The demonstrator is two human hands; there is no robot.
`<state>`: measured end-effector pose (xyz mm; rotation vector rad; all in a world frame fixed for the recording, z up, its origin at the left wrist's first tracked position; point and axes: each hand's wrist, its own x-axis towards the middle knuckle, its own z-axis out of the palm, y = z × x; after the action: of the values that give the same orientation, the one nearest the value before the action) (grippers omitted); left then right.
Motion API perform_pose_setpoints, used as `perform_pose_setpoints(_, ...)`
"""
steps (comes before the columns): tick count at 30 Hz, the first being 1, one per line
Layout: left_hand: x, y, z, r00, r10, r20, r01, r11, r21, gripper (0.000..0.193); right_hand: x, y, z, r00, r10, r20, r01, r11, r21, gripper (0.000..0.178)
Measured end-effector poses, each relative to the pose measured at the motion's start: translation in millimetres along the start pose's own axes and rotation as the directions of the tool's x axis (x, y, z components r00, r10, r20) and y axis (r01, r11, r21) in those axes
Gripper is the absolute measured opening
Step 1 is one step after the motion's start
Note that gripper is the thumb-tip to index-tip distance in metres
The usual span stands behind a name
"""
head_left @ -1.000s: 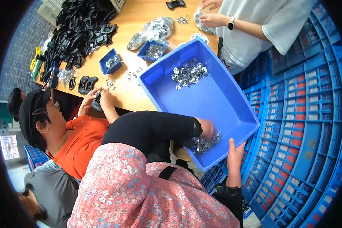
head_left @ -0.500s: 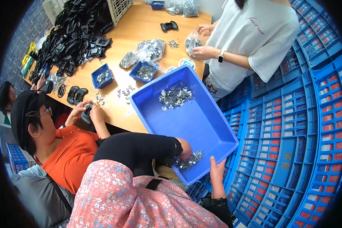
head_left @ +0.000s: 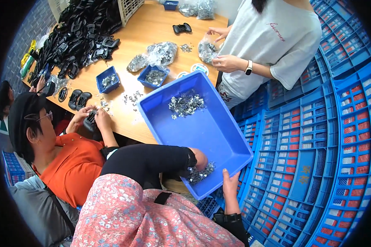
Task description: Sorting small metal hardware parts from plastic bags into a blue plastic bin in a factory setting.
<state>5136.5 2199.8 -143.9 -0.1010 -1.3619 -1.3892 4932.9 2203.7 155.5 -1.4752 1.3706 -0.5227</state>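
A large blue plastic bin (head_left: 193,140) rests tilted across the table's near edge. Inside it, one pile of small silvery metal clips (head_left: 186,104) lies toward the far end, and a second pile (head_left: 201,172) is at the near end. My left hand (head_left: 200,158), at the end of a black sleeve, reaches into the bin at this near pile; its fingers are hidden. At the bin's near right corner, my right hand (head_left: 230,183) grips the rim, thumb on top and the fingers mostly hidden behind the wall.
Two small blue trays of clips (head_left: 108,91) (head_left: 153,85) and filled plastic bags (head_left: 161,53) stand on the wooden table (head_left: 130,119). A person in orange (head_left: 72,164) handles a black part at left; another in white (head_left: 272,45) handles a bag. Blue crates (head_left: 292,148) line the right.
The whole view has shifted slightly left. My right hand and the bin's near corner sit a little further left; my left hand stays at the near pile.
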Motion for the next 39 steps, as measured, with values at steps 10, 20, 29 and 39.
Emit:
perform_pose_setpoints(10,44.6,53.0,26.2,0.939,-0.337,-0.068,0.293,0.681,0.671,0.019,2.6,13.0,-5.9,0.999,-0.041,-0.032,0.040,0.999,-0.021,0.070)
perform_pose_setpoints(20,92.9,86.5,48.4,0.921,-0.297,-0.254,0.380,0.531,0.758,0.010,3.2,14.1,-6.6,0.999,-0.011,-0.046,0.011,1.000,-0.011,0.068)
perform_pose_setpoints(29,220.7,236.5,104.6,0.468,-0.628,-0.622,0.802,0.005,0.598,0.027,3.9,12.4,-6.5,1.000,0.003,-0.023,-0.002,1.000,0.028,0.069)
perform_pose_setpoints(39,192.4,270.4,131.8,0.426,-0.558,-0.712,0.872,0.043,0.488,0.040,-0.9,16.6,-10.9,0.999,0.001,-0.033,-0.001,1.000,-0.002,0.069)
